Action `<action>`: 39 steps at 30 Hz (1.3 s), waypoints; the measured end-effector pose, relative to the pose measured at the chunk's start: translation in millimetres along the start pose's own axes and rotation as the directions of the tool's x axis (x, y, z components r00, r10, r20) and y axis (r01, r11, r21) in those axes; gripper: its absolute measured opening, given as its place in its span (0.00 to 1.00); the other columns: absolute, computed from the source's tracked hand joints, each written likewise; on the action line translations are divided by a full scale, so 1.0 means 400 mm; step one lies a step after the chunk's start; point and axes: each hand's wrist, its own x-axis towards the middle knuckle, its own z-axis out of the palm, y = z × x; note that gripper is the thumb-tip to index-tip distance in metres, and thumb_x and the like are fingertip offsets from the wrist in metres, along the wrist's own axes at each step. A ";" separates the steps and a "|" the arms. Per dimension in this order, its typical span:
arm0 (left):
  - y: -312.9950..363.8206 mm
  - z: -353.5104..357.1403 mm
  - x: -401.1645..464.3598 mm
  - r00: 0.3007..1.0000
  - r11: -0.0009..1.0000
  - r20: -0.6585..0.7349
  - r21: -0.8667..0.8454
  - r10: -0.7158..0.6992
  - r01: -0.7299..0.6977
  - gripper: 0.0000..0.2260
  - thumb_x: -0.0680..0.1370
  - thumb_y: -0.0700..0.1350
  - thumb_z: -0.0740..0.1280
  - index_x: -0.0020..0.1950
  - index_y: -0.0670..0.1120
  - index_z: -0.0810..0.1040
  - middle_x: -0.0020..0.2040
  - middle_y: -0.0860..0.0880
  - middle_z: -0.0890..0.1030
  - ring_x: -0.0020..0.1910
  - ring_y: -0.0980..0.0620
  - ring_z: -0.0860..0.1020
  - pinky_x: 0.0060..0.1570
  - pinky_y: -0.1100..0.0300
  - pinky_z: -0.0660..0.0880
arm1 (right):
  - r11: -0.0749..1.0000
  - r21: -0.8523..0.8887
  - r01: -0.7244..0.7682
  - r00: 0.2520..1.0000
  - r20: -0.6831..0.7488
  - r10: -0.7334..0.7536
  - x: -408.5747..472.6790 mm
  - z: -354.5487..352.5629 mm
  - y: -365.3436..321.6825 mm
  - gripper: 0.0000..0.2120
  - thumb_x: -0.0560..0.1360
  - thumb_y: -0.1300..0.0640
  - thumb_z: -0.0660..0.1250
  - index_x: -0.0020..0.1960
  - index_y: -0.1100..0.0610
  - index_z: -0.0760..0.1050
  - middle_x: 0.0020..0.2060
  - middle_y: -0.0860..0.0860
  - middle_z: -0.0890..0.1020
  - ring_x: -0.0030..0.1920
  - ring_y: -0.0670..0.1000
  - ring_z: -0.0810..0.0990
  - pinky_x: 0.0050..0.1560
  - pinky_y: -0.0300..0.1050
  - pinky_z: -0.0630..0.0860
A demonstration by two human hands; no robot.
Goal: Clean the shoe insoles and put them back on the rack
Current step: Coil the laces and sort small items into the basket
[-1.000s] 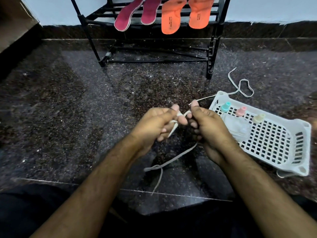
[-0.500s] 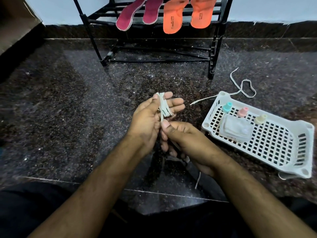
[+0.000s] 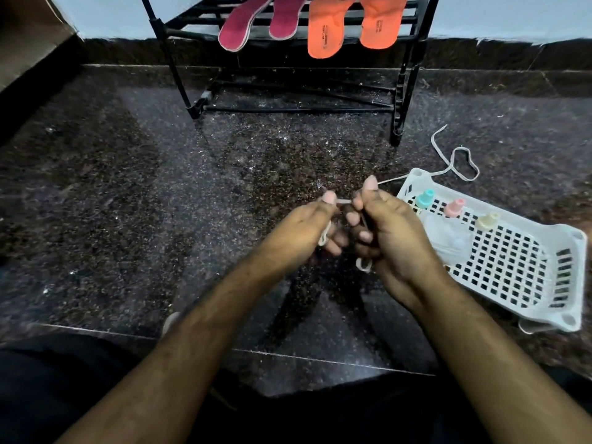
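Both hands, left hand (image 3: 307,229) & right hand (image 3: 389,232), pinch a white lace (image 3: 344,201) taut btwn them, insoles (image 3: 323,24) on rack (image 3: 400,88) well beyond.

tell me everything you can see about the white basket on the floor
The white basket looks like moulded plastic: a shallow rectangular tray with a grid of square holes in its base, slotted walls and rounded corner posts. It sits flat on the dark speckled floor, turned at an angle, to the right of the right hand. Inside lie three small bottles with teal, pink and pale yellow caps. A white lace runs past its far corner. Neither hand touches it.
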 end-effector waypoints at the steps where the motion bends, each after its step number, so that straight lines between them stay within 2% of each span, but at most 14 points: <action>1: -0.007 -0.001 0.007 0.999 0.999 -0.037 -0.053 -0.012 0.010 0.38 0.77 0.74 0.53 0.57 0.40 0.79 0.47 0.39 0.84 0.47 0.44 0.83 0.55 0.42 0.78 | 0.997 -0.082 -0.003 0.999 0.051 0.007 -0.008 0.009 0.005 0.17 0.83 0.46 0.58 0.38 0.52 0.73 0.30 0.49 0.73 0.23 0.42 0.63 0.22 0.33 0.56; 4: 0.005 -0.019 0.006 0.997 0.897 -0.069 -0.442 -0.015 -0.017 0.38 0.81 0.68 0.50 0.63 0.34 0.75 0.42 0.40 0.82 0.35 0.47 0.82 0.44 0.50 0.76 | 0.952 -0.300 -0.060 0.964 0.229 0.133 -0.022 0.032 0.027 0.18 0.83 0.44 0.57 0.40 0.52 0.76 0.32 0.51 0.78 0.26 0.45 0.66 0.25 0.36 0.55; 5: 0.011 -0.029 0.004 0.997 0.795 -0.080 -0.604 0.014 -0.059 0.33 0.83 0.63 0.51 0.65 0.34 0.73 0.42 0.42 0.82 0.35 0.49 0.82 0.46 0.49 0.75 | 0.932 -0.351 -0.093 0.944 0.266 0.195 -0.024 0.034 0.037 0.18 0.83 0.44 0.57 0.40 0.52 0.77 0.33 0.52 0.78 0.27 0.45 0.67 0.26 0.38 0.55; 7: 0.017 -0.054 0.002 0.985 0.693 -0.165 -0.704 0.055 -0.157 0.23 0.85 0.55 0.56 0.63 0.36 0.76 0.33 0.50 0.78 0.30 0.56 0.76 0.49 0.53 0.74 | 0.897 -0.412 -0.160 0.925 0.254 0.282 -0.024 0.032 0.053 0.18 0.82 0.44 0.58 0.40 0.52 0.77 0.32 0.51 0.78 0.28 0.46 0.68 0.27 0.40 0.57; 10: 0.016 -0.074 0.008 0.972 0.724 -0.223 -0.658 0.072 -0.205 0.15 0.84 0.52 0.60 0.49 0.44 0.82 0.24 0.56 0.64 0.21 0.60 0.60 0.36 0.61 0.64 | 0.903 -0.377 -0.206 0.967 0.064 0.248 -0.004 0.019 0.058 0.19 0.82 0.44 0.59 0.39 0.54 0.78 0.29 0.49 0.76 0.27 0.45 0.67 0.24 0.35 0.61; 13: 0.023 -0.072 -0.004 0.987 0.916 -0.113 -0.372 0.116 -0.150 0.17 0.84 0.54 0.61 0.44 0.44 0.81 0.23 0.54 0.63 0.21 0.57 0.57 0.29 0.62 0.54 | 0.955 -0.282 -0.088 0.992 -0.110 0.059 0.018 -0.001 0.046 0.19 0.82 0.46 0.62 0.38 0.54 0.80 0.29 0.48 0.75 0.27 0.44 0.65 0.26 0.36 0.60; 16: 0.036 -0.041 -0.020 0.999 0.993 0.008 -0.108 0.050 -0.049 0.26 0.84 0.60 0.56 0.40 0.46 0.83 0.23 0.51 0.66 0.22 0.54 0.61 0.24 0.63 0.61 | 0.988 -0.147 0.053 0.994 -0.090 -0.067 0.012 0.000 0.031 0.17 0.81 0.47 0.63 0.39 0.54 0.81 0.30 0.50 0.76 0.30 0.46 0.68 0.30 0.39 0.61; 19: 0.035 -0.019 -0.019 1.000 0.999 -0.003 0.024 0.026 -0.026 0.33 0.84 0.64 0.48 0.31 0.48 0.79 0.25 0.48 0.75 0.24 0.52 0.71 0.31 0.62 0.71 | 0.974 -0.173 0.143 0.989 0.068 -0.133 -0.008 0.018 0.028 0.16 0.82 0.51 0.62 0.44 0.61 0.80 0.32 0.57 0.77 0.30 0.49 0.73 0.28 0.36 0.64; 22: 0.028 -0.020 -0.007 0.995 0.985 -0.096 -0.172 0.002 -0.019 0.31 0.82 0.67 0.48 0.42 0.47 0.80 0.41 0.44 0.85 0.43 0.47 0.82 0.47 0.54 0.77 | 0.925 -0.344 0.161 0.976 0.195 -0.098 -0.014 0.030 0.046 0.12 0.81 0.56 0.64 0.46 0.62 0.82 0.35 0.54 0.80 0.30 0.46 0.72 0.30 0.33 0.67; 25: 0.032 -0.031 -0.005 0.999 0.811 -0.015 -0.584 -0.032 0.018 0.28 0.83 0.64 0.49 0.55 0.43 0.77 0.55 0.41 0.85 0.56 0.45 0.83 0.57 0.48 0.76 | 0.918 -0.395 0.033 0.963 0.258 0.076 -0.015 0.034 0.071 0.10 0.82 0.59 0.62 0.53 0.64 0.81 0.37 0.52 0.81 0.31 0.45 0.73 0.29 0.34 0.68; 28: 0.033 -0.038 -0.007 0.997 0.690 -0.079 -0.723 -0.024 -0.041 0.19 0.85 0.53 0.57 0.58 0.38 0.76 0.41 0.48 0.83 0.41 0.52 0.83 0.42 0.58 0.78 | 0.930 -0.362 -0.062 0.959 0.236 0.156 -0.010 0.030 0.079 0.10 0.83 0.59 0.61 0.53 0.62 0.80 0.39 0.51 0.80 0.33 0.46 0.74 0.31 0.39 0.67; 30: 0.026 -0.043 -0.002 0.989 0.681 -0.149 -0.726 -0.017 -0.098 0.14 0.83 0.45 0.61 0.63 0.37 0.76 0.33 0.52 0.73 0.30 0.57 0.74 0.39 0.62 0.72 | 0.946 -0.315 -0.078 0.974 0.177 0.139 -0.002 0.021 0.072 0.10 0.83 0.60 0.60 0.52 0.59 0.80 0.37 0.50 0.79 0.33 0.45 0.73 0.31 0.38 0.67; 34: 0.032 -0.046 -0.004 0.997 0.643 -0.083 -0.763 -0.007 -0.059 0.11 0.83 0.43 0.61 0.59 0.39 0.78 0.29 0.54 0.63 0.25 0.59 0.62 0.29 0.69 0.62 | 0.968 -0.249 0.014 0.997 0.078 0.005 0.009 0.009 0.062 0.09 0.83 0.59 0.61 0.53 0.60 0.79 0.35 0.50 0.80 0.31 0.44 0.73 0.30 0.36 0.68; 39: 0.023 -0.032 -0.007 0.999 0.627 0.024 -0.779 0.029 0.000 0.11 0.85 0.48 0.59 0.55 0.43 0.78 0.26 0.55 0.63 0.23 0.59 0.62 0.38 0.58 0.65 | 0.939 -0.284 0.193 0.981 0.028 -0.193 0.015 0.012 0.063 0.06 0.83 0.61 0.62 0.54 0.60 0.77 0.33 0.51 0.79 0.33 0.47 0.75 0.33 0.38 0.72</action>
